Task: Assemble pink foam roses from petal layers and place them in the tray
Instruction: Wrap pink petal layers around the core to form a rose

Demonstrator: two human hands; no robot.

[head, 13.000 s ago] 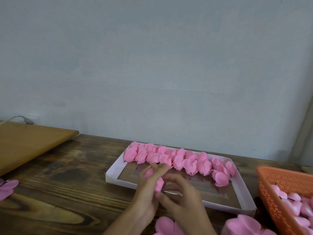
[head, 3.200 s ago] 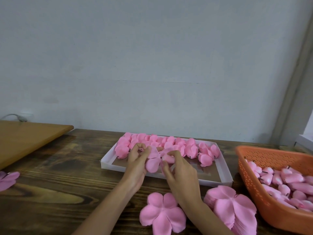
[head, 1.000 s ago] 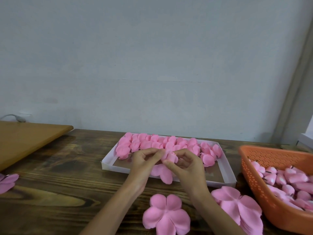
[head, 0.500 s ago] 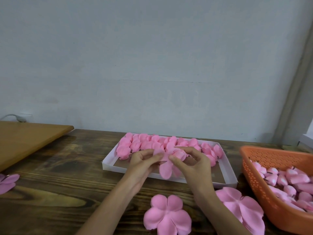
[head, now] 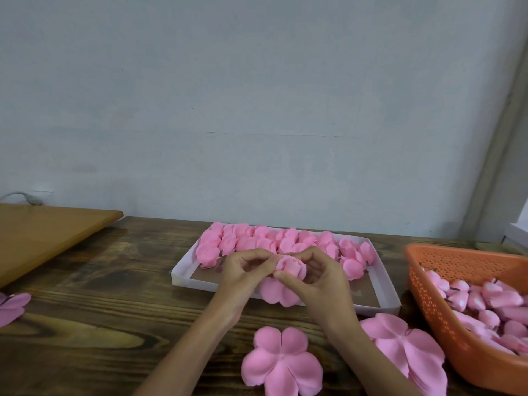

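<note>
Both hands hold a half-formed pink foam rose (head: 288, 268) just above the near edge of the white tray (head: 383, 287). My left hand (head: 243, 274) pinches its left side with fingertips. My right hand (head: 320, 277) curls round its right side, thumb pressed on the front. Loose petals of the same rose hang below the hands. A row of several finished roses (head: 268, 241) fills the far side of the tray. A flat five-petal layer (head: 281, 364) lies on the table near me, and a stack of larger petal layers (head: 408, 352) lies to its right.
An orange perforated basket (head: 445, 307) holding several pink buds stands at the right. A light wooden board (head: 43, 232) sits at the far left with a cable behind it. Another pink petal layer (head: 13, 307) lies at the left edge of the dark wooden table.
The petals have been folded up round the bud, making the rose more compact. Both hands have closed in tighter round it and stayed over the tray's near edge.
</note>
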